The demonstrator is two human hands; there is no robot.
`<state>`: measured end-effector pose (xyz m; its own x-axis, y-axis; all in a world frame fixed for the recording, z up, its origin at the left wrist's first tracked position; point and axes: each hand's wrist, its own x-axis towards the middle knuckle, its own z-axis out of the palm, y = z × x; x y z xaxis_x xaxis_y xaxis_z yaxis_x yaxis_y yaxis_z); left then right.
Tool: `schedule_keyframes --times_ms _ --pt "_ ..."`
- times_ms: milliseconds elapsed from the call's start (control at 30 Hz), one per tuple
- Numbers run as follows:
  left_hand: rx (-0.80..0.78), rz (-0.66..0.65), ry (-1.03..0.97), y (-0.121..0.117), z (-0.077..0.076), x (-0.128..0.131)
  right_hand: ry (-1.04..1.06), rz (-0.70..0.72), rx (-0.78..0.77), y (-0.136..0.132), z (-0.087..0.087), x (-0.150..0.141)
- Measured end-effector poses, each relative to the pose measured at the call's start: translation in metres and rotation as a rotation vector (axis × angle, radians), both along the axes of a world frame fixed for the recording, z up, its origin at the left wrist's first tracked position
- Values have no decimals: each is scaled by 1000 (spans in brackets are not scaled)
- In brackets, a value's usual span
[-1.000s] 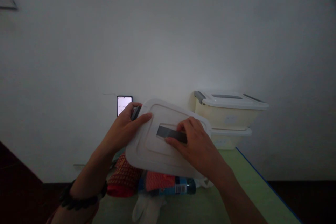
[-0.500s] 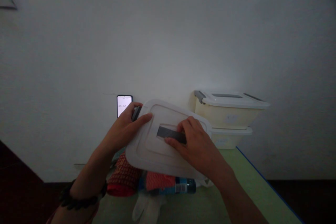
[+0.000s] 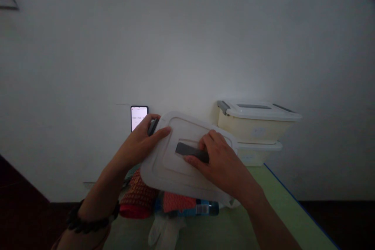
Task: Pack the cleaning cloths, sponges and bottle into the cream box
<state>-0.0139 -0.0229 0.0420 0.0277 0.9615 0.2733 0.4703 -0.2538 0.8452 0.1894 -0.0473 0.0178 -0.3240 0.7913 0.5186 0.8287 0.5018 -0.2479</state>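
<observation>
- On white lid [image 3: 158,168], pinches grey handle [image 3: 189,150] between thumb and fingers of right hand [image 3: 221,158].
- Clamps lid's left edge with left hand [image 3: 143,140].
- Holds lid tilted above green table [image 3: 283,203], partly hiding red patterned item [image 3: 139,191] and blue bottle [image 3: 202,208].
- At right, beyond lid: two stacked lidded boxes [image 3: 249,129].

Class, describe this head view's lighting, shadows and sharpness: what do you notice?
Head view: dim overall, wall palest near the centre, upper right corner dark; phone screen brightest, floor in deep shadow. Head view: white lid without harsh glare; label on the upper storage box too soft to read.
</observation>
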Motion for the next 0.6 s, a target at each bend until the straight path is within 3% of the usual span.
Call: schedule_keyframes --times_ms 600 --pt "28 2 36 0 0 0 2 -11 22 -1 -1 0"
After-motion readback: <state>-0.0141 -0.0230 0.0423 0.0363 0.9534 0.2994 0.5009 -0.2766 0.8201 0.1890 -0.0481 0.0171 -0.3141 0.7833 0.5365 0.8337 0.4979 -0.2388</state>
